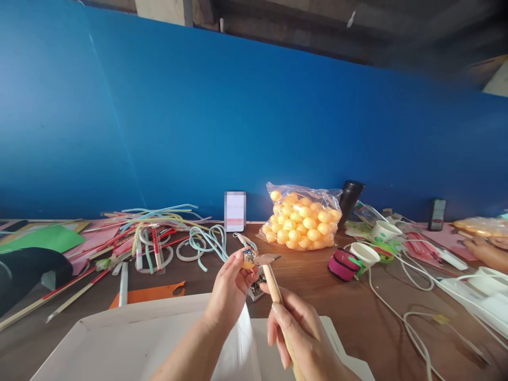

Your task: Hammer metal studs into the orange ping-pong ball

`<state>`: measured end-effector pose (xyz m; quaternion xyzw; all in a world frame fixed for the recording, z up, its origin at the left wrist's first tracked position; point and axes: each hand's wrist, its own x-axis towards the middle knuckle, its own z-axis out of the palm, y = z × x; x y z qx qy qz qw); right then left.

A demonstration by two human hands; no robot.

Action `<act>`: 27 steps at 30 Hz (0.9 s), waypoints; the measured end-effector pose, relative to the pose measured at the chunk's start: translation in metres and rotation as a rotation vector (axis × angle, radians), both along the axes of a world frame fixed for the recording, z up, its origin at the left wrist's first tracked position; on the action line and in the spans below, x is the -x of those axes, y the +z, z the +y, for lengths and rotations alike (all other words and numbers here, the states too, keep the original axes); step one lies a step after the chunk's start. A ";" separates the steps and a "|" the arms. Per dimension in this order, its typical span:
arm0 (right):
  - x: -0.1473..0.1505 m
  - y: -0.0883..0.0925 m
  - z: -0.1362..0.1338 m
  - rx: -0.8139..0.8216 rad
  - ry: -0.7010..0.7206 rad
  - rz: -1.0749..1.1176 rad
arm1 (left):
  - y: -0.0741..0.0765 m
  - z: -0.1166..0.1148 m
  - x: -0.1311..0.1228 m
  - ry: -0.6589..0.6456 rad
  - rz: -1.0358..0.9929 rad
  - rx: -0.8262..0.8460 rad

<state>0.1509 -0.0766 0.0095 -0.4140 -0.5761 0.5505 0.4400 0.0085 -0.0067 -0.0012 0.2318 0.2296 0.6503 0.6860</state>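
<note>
My left hand (230, 288) is raised over the table and pinches a small orange ball with a metal piece on it (248, 258) between thumb and fingertips. My right hand (297, 330) is wrapped round the wooden handle of a small hammer (272, 280). The hammer's metal head (266, 259) lies right against the small piece. Both hands hover above a white tray (130, 333) at the table's near edge. A small box of metal bits (257, 288) sits just behind my hands.
A clear bag of orange balls (304, 219) stands behind my hands. Coloured tubes and sticks (159, 233) lie at left. A pink pouch (343, 264), white paper cups (365, 254), a black cup (351, 198) and white cables (413, 317) lie at right. Another person's hand (486, 248) rests at far right.
</note>
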 end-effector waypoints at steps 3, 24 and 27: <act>0.000 0.000 0.000 -0.020 -0.010 0.023 | 0.000 0.001 0.000 0.006 -0.005 0.014; 0.001 -0.003 0.000 0.005 0.002 0.027 | 0.001 0.000 0.000 -0.051 -0.049 0.037; 0.001 -0.003 0.001 0.014 0.026 0.021 | 0.002 -0.001 0.000 -0.055 -0.042 0.035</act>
